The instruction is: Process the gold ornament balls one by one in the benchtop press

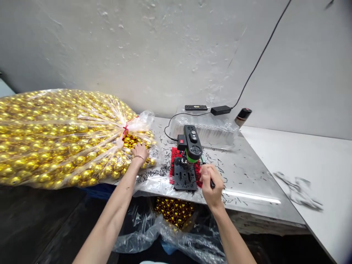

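The step in hand looks like getting a new ball to bring to the little machine. The left hand, left of the middle of the frame, reaches into the gold balls, where the big clear bag seems to have a hole just under its red tie. I cannot tell if its fingers are pinching a ball or are just spread on top, because the fingertips are hidden. The right hand, right of the middle, has its fingers wrapped tight around the machine's black handle.

I think the next move calls for the left fingers to get a good hold on one ball and carry it right, to the machine, while the right hand stays ready on the handle.

The balls are round, smooth and very shiny, like tiny mirrors. They fill the big bag across the left side of the frame, and more gold balls sit low in the middle, in loose clear plastic below the edge of the bench. The machine is black with a green ring, and its flat plate sits over a red mat. Lots of tiny black bits are spilled around it.
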The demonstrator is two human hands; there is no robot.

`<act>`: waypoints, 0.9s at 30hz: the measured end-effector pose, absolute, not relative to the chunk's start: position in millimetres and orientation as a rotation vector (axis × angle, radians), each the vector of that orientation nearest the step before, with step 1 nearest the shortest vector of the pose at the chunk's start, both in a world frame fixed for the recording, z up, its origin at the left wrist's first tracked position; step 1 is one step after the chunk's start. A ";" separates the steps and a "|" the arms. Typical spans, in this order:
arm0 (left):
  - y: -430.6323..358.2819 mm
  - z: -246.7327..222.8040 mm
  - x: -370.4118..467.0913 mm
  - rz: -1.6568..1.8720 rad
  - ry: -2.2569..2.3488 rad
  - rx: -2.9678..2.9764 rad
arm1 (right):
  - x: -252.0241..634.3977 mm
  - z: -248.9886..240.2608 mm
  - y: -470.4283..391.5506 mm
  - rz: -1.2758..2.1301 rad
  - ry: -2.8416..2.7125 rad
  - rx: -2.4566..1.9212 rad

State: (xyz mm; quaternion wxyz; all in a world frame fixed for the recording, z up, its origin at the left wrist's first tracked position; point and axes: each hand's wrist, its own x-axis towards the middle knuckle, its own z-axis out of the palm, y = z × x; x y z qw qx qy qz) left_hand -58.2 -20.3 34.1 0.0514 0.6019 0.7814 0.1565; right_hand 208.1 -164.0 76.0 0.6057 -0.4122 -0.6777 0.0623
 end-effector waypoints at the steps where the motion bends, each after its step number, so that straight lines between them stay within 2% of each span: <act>1: -15.2 32.8 -59.8 0.464 2.358 1.831 | 208.4 75.4 -163.9 0.141 -1.573 -0.954; 12: 4.5 19.4 -73.5 0.364 2.173 2.022 | 209.2 72.1 -163.0 0.136 -1.573 -0.948; 20: 10.9 27.5 -59.7 0.374 2.137 1.900 | 209.3 74.1 -163.1 0.127 -1.593 -0.929; 24: -6.6 40.8 -58.8 0.575 2.093 1.805 | 210.0 74.2 -163.2 0.128 -1.600 -0.937; 27: -37.1 47.4 -59.3 1.073 1.736 1.416 | 210.6 73.8 -163.3 0.115 -1.611 -0.941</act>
